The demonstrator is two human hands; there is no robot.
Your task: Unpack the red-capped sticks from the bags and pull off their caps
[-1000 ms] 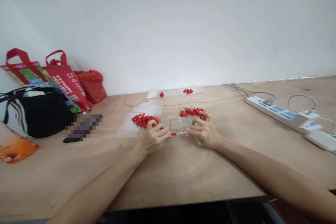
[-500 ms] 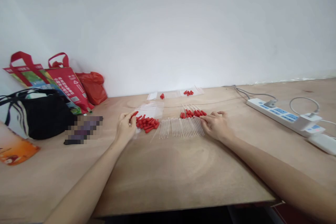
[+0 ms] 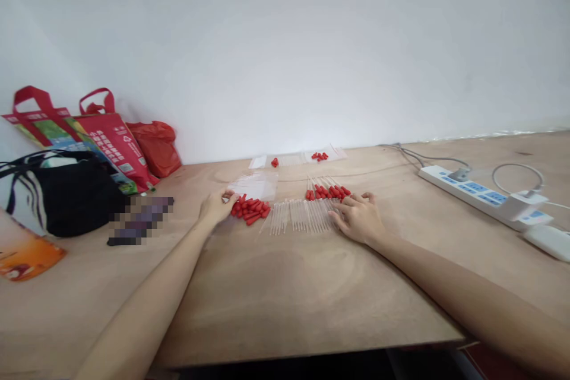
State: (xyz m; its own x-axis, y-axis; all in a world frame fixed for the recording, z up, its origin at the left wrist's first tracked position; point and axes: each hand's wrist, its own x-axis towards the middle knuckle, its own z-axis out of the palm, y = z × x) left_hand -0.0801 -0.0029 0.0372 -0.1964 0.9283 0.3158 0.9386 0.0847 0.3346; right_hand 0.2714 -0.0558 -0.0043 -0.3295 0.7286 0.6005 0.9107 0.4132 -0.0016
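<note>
My left hand (image 3: 217, 206) rests at the left edge of a pile of loose red caps (image 3: 250, 209), fingers curled onto the nearest cap. My right hand (image 3: 357, 216) lies over the right end of a row of clear thin tubes (image 3: 299, 216), fingers bent down onto them. Just behind the row sit several tubes fitted with red caps (image 3: 327, 192). A clear plastic bag (image 3: 253, 186) lies behind the cap pile. What each hand pinches is too small to make out.
Wooden table (image 3: 285, 297) against a white wall. Red shopping bags (image 3: 104, 133) and a black bag (image 3: 66, 193) stand at the left. A white power strip (image 3: 481, 197) with cables lies at the right. More clear bags with red caps (image 3: 312, 157) sit at the back.
A second ago both hands were together holding one capped tube in front of the row. They have since parted: left hand to the cap pile, right hand to the tubes' right end.
</note>
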